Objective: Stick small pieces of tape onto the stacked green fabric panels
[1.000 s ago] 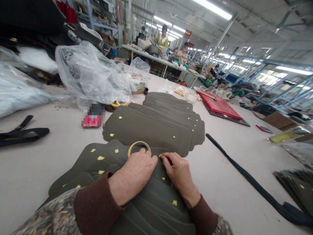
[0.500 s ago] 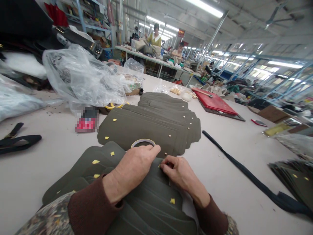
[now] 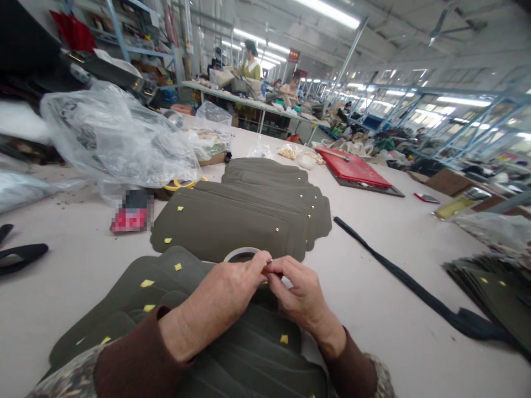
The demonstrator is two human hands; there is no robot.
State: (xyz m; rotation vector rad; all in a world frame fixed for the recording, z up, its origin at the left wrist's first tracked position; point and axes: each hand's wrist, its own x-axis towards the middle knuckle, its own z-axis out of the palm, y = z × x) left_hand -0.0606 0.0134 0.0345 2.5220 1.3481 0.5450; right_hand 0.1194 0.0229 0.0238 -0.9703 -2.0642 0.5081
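Observation:
My left hand (image 3: 226, 296) grips a thin roll of yellow tape (image 3: 240, 254) at its near rim, fingers curled round it. My right hand (image 3: 296, 293) meets it fingertip to fingertip, pinching the tape's free end. Both hover just above a fanned stack of olive-green leather pieces (image 3: 174, 287) dotted with small yellow tape squares, lying at the table's near edge. A second overlapped row of olive pieces (image 3: 232, 221) with brass studs lies just beyond the hands.
Clear plastic bags (image 3: 116, 138) pile up at the left. Black straps (image 3: 20, 254) lie far left, a long black strap (image 3: 394, 265) runs to the right, a red board (image 3: 352, 168) sits behind. More olive pieces (image 3: 493, 298) lie at the right edge. People work at a far table (image 3: 249, 102).
Both hands lifted off the near stack. The right hand moved from pressing a yellow square on the leather to pinching the tape end at the roll.

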